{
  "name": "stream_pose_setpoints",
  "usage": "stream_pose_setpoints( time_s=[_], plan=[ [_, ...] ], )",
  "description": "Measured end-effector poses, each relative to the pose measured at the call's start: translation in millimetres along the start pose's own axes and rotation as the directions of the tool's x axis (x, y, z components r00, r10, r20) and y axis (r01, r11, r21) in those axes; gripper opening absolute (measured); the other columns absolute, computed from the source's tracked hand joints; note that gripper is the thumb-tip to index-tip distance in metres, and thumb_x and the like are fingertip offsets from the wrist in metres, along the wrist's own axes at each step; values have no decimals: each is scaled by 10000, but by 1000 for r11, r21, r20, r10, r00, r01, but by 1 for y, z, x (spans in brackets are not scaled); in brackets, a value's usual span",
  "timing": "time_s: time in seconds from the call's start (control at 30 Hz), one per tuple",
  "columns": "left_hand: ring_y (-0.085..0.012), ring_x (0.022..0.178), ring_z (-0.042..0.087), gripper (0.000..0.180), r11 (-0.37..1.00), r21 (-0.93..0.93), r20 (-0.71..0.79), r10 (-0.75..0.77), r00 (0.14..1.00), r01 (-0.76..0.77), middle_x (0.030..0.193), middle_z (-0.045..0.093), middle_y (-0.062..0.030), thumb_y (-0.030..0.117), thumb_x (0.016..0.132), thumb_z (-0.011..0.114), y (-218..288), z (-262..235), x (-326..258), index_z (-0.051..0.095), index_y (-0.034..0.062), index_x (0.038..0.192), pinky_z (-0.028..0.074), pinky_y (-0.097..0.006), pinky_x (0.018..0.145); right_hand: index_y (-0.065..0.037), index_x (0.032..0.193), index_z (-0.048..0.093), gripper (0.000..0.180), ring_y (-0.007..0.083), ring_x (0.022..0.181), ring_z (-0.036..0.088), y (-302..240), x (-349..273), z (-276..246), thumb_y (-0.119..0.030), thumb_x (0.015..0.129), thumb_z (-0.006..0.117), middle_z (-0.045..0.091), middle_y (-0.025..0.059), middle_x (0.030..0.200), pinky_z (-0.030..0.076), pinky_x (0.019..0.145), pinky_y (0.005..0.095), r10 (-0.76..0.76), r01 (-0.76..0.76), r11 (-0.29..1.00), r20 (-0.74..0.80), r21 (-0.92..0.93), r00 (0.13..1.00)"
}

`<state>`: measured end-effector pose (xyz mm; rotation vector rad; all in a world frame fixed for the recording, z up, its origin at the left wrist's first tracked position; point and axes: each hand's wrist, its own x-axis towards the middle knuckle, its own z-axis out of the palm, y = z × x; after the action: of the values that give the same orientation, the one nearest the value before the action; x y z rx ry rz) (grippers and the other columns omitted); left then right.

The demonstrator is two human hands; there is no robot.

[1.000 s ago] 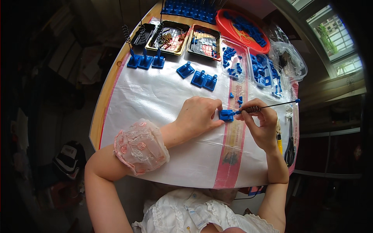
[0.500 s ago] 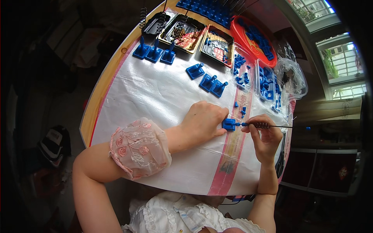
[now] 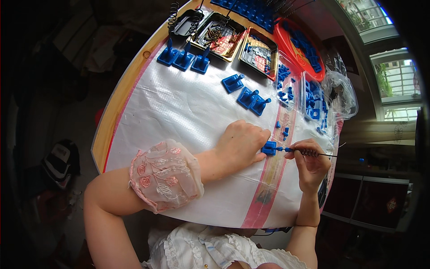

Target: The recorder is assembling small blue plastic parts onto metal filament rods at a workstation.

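A small blue plastic base lies on its side near the table's right part, its thin post pointing right. My left hand pinches the base between thumb and fingers. Lined up with the post is a black coil spring with a straight wire end, pinched by my right hand. A blue tip sits at the spring's left end and appears to meet the post; whether they are joined cannot be made out. Just beyond the base lie loose small blue pieces.
Farther off stand blue bases without springs and others with springs. Black trays hold small parts. Clear tubs and a red basin contain blue pieces. A plastic bag rests at the right edge.
The whole view has shifted slightly, so the table and both hands appear a little farther right. Both hands keep their grips, with the spring still in line with the base's post.
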<state>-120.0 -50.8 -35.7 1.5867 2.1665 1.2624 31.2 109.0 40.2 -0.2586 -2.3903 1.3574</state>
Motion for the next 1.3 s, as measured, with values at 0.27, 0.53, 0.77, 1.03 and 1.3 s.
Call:
stream_pose_setpoints(
  time_s=[0.27, 0.53, 0.77, 1.03, 1.3],
  plan=[
    [-330, 788, 686, 292, 1000, 23, 12, -8, 1000, 8, 844, 716, -104, 306, 798, 842, 3, -2, 1, 673, 83, 878, 539, -429, 742, 102, 1046, 658, 173, 203, 879, 741, 1, 0, -1, 185, 897, 628, 668, 147, 999, 619, 805, 295, -5, 5, 1000, 8, -6, 1000],
    [-285, 736, 676, 271, 1000, 18, -22, 6, 1000, -5, 733, 672, -63, 303, 789, 852, 3, -2, 1, 678, 110, 866, 517, -423, 697, 95, 1043, 655, 177, 196, 875, 750, 0, 2, -2, 185, 892, 633, 670, 140, 994, 607, 795, 273, -30, 31, 999, 28, -17, 999],
    [-273, 702, 671, 255, 1000, 18, -28, 2, 1000, -2, 702, 661, -54, 289, 787, 853, 2, 1, 2, 684, 114, 865, 515, -413, 686, 89, 1039, 653, 173, 192, 881, 757, 0, 2, -1, 183, 895, 635, 671, 126, 982, 604, 801, 266, -32, 33, 999, 32, -22, 999],
    [-268, 702, 673, 248, 1000, 16, -28, -1, 1000, 2, 705, 664, -51, 273, 778, 858, 4, 0, 2, 688, 114, 866, 518, -410, 687, 90, 1044, 655, 156, 194, 875, 757, 0, 0, -1, 165, 908, 640, 671, 122, 972, 606, 796, 270, -30, 30, 998, 14, -48, 999],
    [-269, 700, 672, 248, 1000, 16, -24, -7, 1000, 8, 703, 663, -50, 278, 780, 856, 3, 0, 2, 692, 115, 869, 517, -410, 685, 94, 1037, 662, 128, 186, 846, 752, -1, 0, 0, 150, 926, 631, 675, 126, 961, 605, 779, 269, -37, 37, 998, 4, -52, 999]
  ],
)
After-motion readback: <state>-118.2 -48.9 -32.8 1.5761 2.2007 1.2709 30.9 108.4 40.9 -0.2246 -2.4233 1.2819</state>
